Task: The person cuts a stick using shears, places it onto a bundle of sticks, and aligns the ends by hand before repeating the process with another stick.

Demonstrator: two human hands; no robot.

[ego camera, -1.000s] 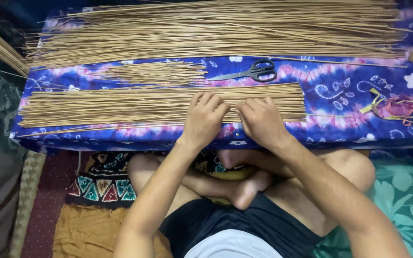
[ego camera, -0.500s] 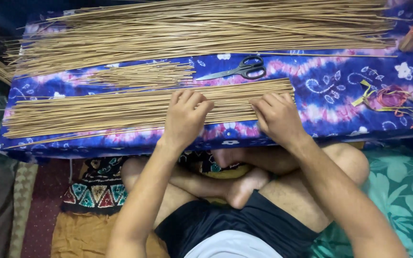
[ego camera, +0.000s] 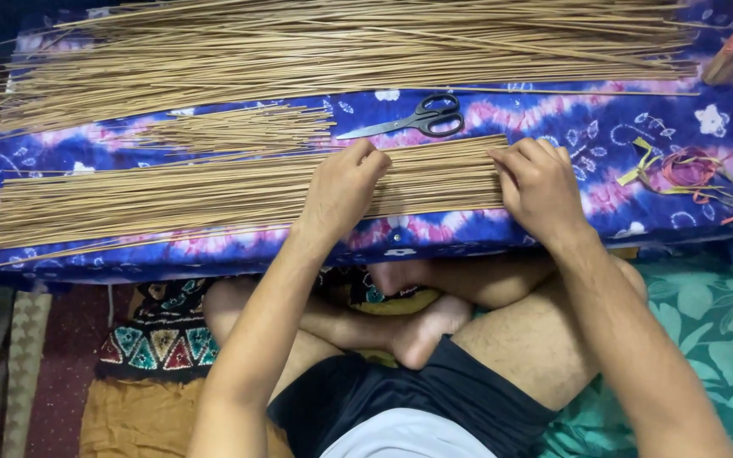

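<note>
Stick piles: three, my near row point(ego camera: 171, 195), a small bunch point(ego camera: 239, 131), a far heap point(ego camera: 341, 47).
Scissors point(ego camera: 417, 119): one pair.
My left hand point(ego camera: 341, 191): flat, unclenched, pressing the near row.
My right hand point(ego camera: 540, 187): fingers curled over that row's end.

Low worktop point(ego camera: 706, 174) draped in blue-purple tie-dye cloth; teal leaf-print mat point(ego camera: 723, 339) right, maroon rug point(ego camera: 61, 373) left; dim light.

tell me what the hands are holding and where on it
Neither lifts anything. The left hand presses flat on the middle of the near row of thin sticks; the right hand cups its right end.
</note>
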